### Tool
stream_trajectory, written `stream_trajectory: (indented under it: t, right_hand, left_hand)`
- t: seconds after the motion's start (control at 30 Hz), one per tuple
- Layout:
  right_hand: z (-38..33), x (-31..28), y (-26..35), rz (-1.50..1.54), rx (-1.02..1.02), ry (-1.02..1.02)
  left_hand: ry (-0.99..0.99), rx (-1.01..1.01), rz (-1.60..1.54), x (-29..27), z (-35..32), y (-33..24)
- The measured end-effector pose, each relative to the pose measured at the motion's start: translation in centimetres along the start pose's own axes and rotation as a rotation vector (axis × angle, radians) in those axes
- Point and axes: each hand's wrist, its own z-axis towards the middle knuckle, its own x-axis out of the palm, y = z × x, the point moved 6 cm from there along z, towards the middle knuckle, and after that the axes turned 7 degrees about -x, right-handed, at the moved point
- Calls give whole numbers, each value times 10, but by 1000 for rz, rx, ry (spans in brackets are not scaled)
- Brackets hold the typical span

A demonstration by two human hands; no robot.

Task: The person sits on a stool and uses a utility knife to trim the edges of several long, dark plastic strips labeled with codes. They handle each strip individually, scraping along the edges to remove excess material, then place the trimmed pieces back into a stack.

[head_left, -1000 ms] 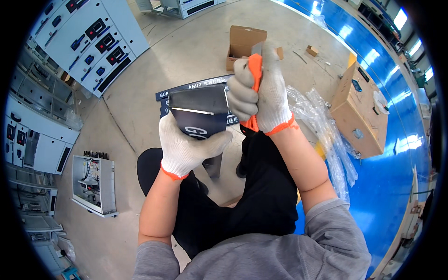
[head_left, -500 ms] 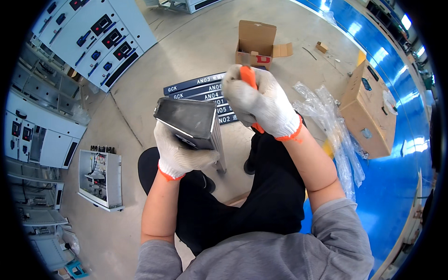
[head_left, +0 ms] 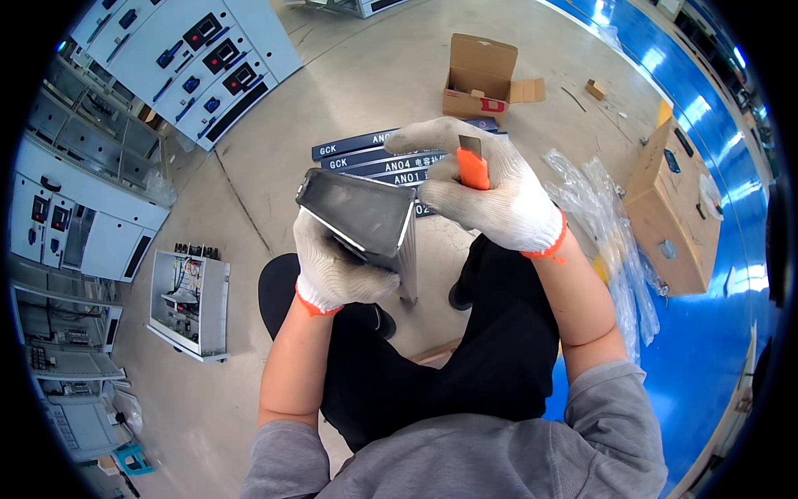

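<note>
My left hand point(head_left: 337, 262), in a white knit glove with an orange cuff, is wrapped round a long metal profile point(head_left: 357, 212). Its dark, wide end tilts up toward me, edged with a bright rim. To the right, my right hand point(head_left: 499, 187), gloved the same way, holds an orange utility knife point(head_left: 473, 169) in the crook by the thumb. The knife's metal end points away from me. Index finger and thumb stretch toward the profile, apart from each other; the other fingers are partly hidden. Beneath the hands lie several dark blue label strips point(head_left: 353, 158) with white lettering.
An open cardboard box point(head_left: 474, 101) stands beyond the strips. Clear plastic wrap point(head_left: 611, 249) and a large carton point(head_left: 677, 212) lie at right. At left are an open-sided electrical unit point(head_left: 189, 303) and grey switchgear cabinets point(head_left: 187, 62).
My right hand has loosened from a fist round the knife, with index finger and thumb now extended. The view has shifted slightly, so the surroundings sit further right.
</note>
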Motion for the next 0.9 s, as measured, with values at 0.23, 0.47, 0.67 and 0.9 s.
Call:
stream_trajectory:
  t: [0.23,0.47,0.67,0.9]
  right_hand:
    - [-6,-8,-14,201,85,-149]
    - [0,2,-8,305,-45,-177]
    - [1,-8,-16,297,-159,-327]
    - [-13,10,13,-97,-331,-319]
  left_hand:
    - [24,225,194,23,4,-36]
    - [61,-118,-169,38,5,-21]
    - [19,-31,111,42,3,-9]
    - [9,-22,303,48,7,-18]
